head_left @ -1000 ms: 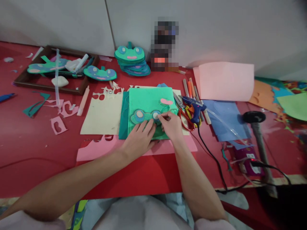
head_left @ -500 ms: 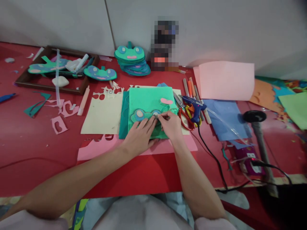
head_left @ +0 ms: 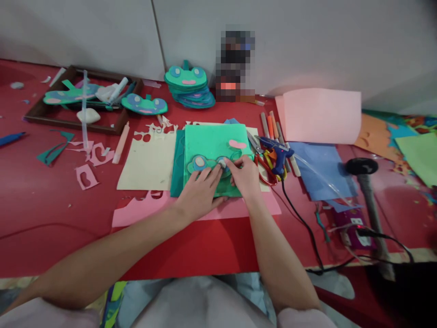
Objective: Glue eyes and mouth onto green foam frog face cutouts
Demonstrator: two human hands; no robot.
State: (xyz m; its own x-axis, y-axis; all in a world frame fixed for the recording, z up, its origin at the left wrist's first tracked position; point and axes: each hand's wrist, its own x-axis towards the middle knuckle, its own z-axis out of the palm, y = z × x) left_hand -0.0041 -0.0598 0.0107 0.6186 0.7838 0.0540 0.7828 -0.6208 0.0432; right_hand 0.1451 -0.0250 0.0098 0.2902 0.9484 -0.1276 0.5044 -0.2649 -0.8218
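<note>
My left hand [head_left: 201,186] lies with its fingers stretched out over a green frog-face cutout [head_left: 209,165], fingertips beside the right eye. The face has blue eye rounds with pale centres; its lower part is hidden under my hands. My right hand [head_left: 245,175] is closed in a pinch against the pale centre [head_left: 221,161] of the right eye. Whatever is between those fingers is hidden. Under the cutout lies a bright green sheet [head_left: 215,139], with a pink mouth-shaped piece [head_left: 236,144] on it, above my right hand.
Red-handled scissors [head_left: 265,169] and a blue glue gun [head_left: 280,152] lie close to my right hand, the gun's cable trailing forward. Finished frog faces [head_left: 187,77] are stacked behind. A brown frame [head_left: 51,119], pink scraps, pink sheets [head_left: 321,116] and a black-topped stand [head_left: 362,166] surround the work.
My right fingers have shifted slightly at the right eye, and more of its pale centre shows. My left hand stays on the cutout. The whole view has shifted a little.
</note>
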